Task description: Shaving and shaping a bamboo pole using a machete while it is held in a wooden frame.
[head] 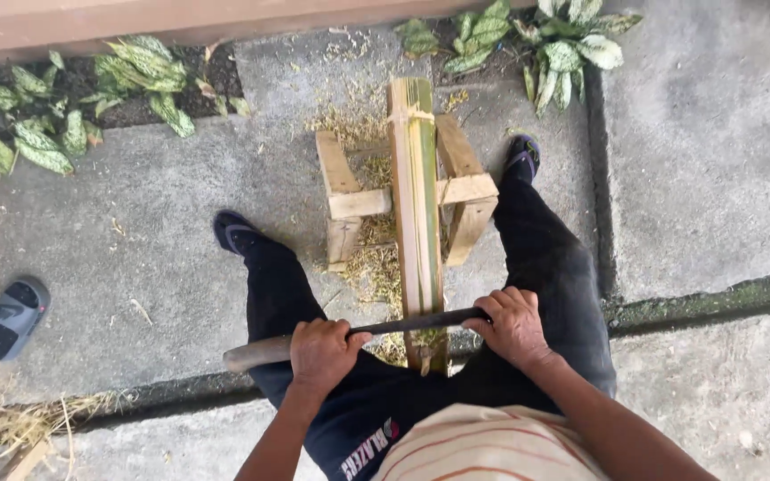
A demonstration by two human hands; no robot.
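A long green bamboo piece (418,187) lies lengthwise on a low wooden stand (467,189), running away from me between my legs. A dark blade with a long handle (376,328) lies crosswise over the near end of the bamboo. My left hand (323,352) grips the handle side on the left. My right hand (514,322) is closed over the blade's other end on the right. Both hands press the blade against the bamboo surface.
Pale shavings (374,267) litter the concrete under the stand. Spotted green leaves (135,76) grow along the wall at the top. Another person's foot in a grey slipper (12,316) is at the left edge. Dry straw (11,423) lies at bottom left.
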